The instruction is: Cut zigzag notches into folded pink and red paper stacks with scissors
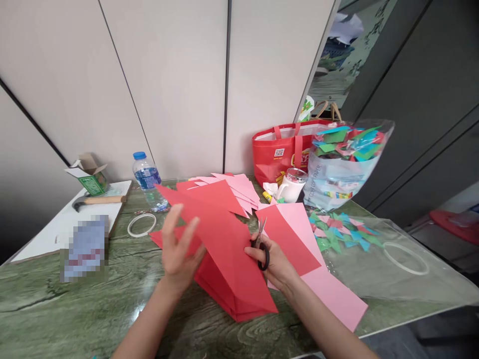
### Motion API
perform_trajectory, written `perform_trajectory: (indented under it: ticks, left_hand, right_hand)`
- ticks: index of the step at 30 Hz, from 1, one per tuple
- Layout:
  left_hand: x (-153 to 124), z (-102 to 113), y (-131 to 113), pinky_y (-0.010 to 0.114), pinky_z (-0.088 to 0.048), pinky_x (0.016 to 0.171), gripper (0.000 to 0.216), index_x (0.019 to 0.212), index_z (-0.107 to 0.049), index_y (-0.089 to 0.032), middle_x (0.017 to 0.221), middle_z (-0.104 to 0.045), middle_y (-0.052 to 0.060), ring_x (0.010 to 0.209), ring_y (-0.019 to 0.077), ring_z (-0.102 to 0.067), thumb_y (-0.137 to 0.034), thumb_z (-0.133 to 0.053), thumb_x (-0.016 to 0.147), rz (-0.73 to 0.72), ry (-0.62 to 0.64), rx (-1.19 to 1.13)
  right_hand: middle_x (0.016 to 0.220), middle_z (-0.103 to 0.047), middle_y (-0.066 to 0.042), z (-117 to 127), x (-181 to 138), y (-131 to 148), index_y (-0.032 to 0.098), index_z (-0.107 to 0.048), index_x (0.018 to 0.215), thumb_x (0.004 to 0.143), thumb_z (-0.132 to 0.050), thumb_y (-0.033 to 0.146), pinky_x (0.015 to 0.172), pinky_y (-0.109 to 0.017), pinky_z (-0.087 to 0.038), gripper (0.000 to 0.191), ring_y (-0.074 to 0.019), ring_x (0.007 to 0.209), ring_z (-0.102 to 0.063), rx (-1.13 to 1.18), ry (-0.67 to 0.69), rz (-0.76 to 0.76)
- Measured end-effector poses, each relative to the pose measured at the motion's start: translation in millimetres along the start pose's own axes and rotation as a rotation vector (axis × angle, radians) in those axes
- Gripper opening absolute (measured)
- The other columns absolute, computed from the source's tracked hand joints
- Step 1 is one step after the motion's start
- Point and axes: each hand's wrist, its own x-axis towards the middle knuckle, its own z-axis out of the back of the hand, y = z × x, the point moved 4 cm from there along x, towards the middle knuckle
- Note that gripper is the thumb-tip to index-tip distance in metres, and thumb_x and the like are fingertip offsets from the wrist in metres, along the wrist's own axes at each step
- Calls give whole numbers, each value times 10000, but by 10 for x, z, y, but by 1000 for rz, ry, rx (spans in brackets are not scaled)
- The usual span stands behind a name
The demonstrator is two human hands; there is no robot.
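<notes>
Red paper sheets [220, 234], folded and overlapping, are raised at an angle between my two hands. My left hand [179, 252] is at their left side with its fingers spread apart; its thumb side meets the paper, and whether it presses there I cannot tell. My right hand [275, 262] is closed around black-handled scissors [263, 252], blades pointing up and away from me. Its thumb and fingertips also touch the right edge of the red paper. Beside that hand, another red sheet [292, 239] lies on pink paper [333, 294].
Behind are pink sheets [239, 189], a water bottle [147, 179], a white mug [294, 185], a red bag [267, 157] and a plastic bag of paper scraps [337, 174]. Loose scraps [340, 232] lie right. A hammer [101, 200], small box [92, 179] and tape roll [141, 225] are left.
</notes>
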Motion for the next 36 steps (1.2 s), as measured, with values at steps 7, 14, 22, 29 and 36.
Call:
perform_trajectory:
  ticks: [7, 14, 22, 29, 36]
  left_hand:
    - [-125, -187, 361, 397, -291, 1040, 725, 1372, -205, -267, 1462, -246, 121, 1301, 237, -297, -339, -605, 772, 989, -208, -615]
    - [-389, -383, 518, 403, -476, 869, 254, 857, -618, -124, 1041, -641, 134, 1012, 245, -588, -248, -713, 657, 1524, -7, -862]
    - [-516, -411, 617, 356, -543, 712, 104, 739, -655, -117, 895, -704, 127, 820, 224, -657, -162, -697, 656, 1634, 49, -917]
    - [-375, -453, 449, 337, -513, 818, 281, 921, -654, -159, 974, -710, 86, 904, 224, -650, -218, -714, 653, 1474, 119, -1103]
    - [-339, -432, 346, 328, -512, 780, 341, 910, -651, -149, 1011, -699, 85, 951, 248, -625, -298, -739, 616, 1220, 122, -804]
  right_hand:
    - [637, -383, 59, -19, 167, 365, 209, -494, 794, 619, -713, 275, 492, -214, -267, 288, -90, 543, -337, -317, -159, 544]
    - [660, -417, 43, -72, 353, 367, 206, -509, 799, 612, -692, 294, 522, -229, -295, 275, -105, 565, -367, -365, -115, 546]
    - [620, -357, 67, 22, 507, 264, 231, -489, 844, 617, -689, 336, 489, -218, -266, 320, -96, 518, -325, -286, -99, 530]
    - [659, -404, 54, 82, 493, 242, 225, -532, 898, 651, -674, 287, 526, -223, -303, 292, -101, 561, -375, -297, -97, 517]
    - [922, -545, -30, 58, 432, 239, 215, -549, 978, 652, -675, 278, 681, -273, -412, 355, -151, 764, -507, -331, -190, 589]
